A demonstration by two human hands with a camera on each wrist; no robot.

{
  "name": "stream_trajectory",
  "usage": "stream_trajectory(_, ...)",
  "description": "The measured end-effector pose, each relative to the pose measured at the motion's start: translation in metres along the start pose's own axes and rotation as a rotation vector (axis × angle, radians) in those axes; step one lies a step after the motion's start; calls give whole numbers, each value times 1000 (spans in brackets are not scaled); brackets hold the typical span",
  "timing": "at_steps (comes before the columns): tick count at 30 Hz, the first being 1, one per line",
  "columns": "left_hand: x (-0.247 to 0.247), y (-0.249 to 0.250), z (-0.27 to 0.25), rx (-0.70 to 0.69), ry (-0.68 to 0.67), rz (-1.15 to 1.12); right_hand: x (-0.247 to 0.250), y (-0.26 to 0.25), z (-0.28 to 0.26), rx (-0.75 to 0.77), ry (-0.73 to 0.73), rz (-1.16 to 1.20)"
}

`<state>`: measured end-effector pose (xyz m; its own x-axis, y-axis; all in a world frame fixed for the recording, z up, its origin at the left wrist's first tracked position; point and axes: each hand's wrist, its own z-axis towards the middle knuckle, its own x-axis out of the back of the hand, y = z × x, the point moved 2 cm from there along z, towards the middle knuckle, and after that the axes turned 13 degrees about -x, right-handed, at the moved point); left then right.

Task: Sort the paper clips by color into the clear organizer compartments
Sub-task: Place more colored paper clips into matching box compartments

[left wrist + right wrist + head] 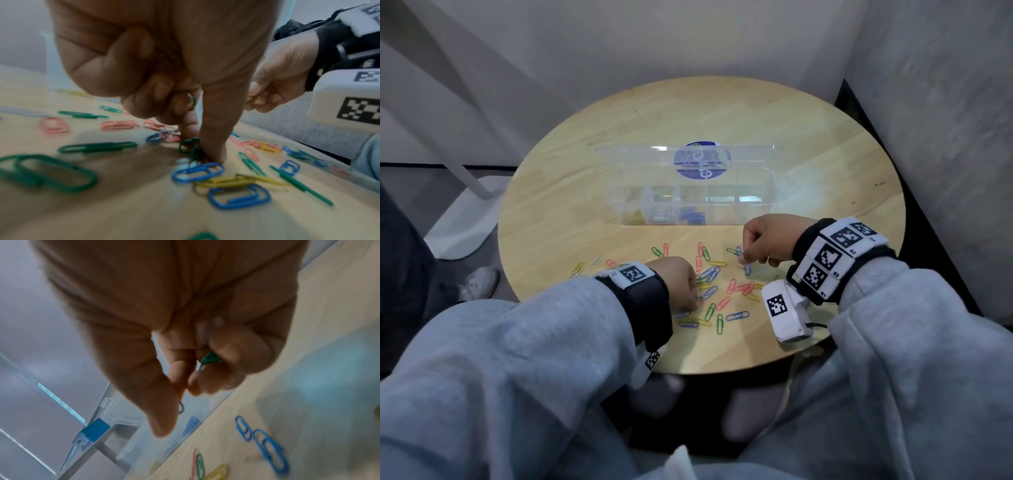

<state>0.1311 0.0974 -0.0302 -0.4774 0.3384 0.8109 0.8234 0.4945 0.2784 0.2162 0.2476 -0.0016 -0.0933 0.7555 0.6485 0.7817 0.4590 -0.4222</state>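
1. The left hand [156,68] pinches a green paper clip [188,145] against the table [808,164] between thumb and forefinger, with another green clip [193,101] tucked under its curled fingers.
2. The right hand [185,321] is closed narrow round a few green clips [209,359]; in the head view it hangs just above the loose clips near the organizer [688,185].
3. The scattered paper clips [719,291], red, blue, green and yellow, lie between the two hands on the near half of the table.
4. The organizer stands beyond them with its lid up. Its left compartments hold yellow [635,216], silver [662,212] and blue [693,216] clips; the right ones look empty.
5. Judged from this, sorting is partly done: green is being gathered, red is untouched, and many clips remain.
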Motion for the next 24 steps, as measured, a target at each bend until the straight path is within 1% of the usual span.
stream_trajectory(3, 4, -5, -4, 20, 34, -49, 2, 0, 1, -2, -5, 94)
stream_trajectory(5, 11, -13, -7, 16, 84, -202, 0, 1, 3, -9, -39, 252)
stream_trajectory(6, 16, -17, -8, 8, 98, -322, -1, 0, 4, -9, -71, 355)
stream_trajectory(8, 25, -23, -11, 38, 131, -652, -4, -1, 7, -8, -144, 533)
stream_trajectory(11, 35, -32, -16, 118, 252, -1186, -7, -6, 7, -15, -230, 679)
stream_trajectory(12, 38, -34, -17, 119, 265, -1314, -8, -8, 7, -21, -237, 714)
stream_trajectory(14, 45, -39, -20, 96, 277, -1486, -10, -9, 7, -48, -243, 783)
stream_trajectory(17, 53, -47, -24, 77, 322, -1605, -14, -12, 8, -77, -286, 839)
stream_trajectory(20, 54, -55, -26, 91, 336, -1616, -15, -15, 6, -87, -273, 820)
stream_trajectory(22, 54, -58, -26, 126, 348, -1562, -14, -16, 8, -88, -212, 769)
stream_trajectory(24, 53, -62, -23, 189, 367, -1394, -14, -19, 12, -75, -148, 645)
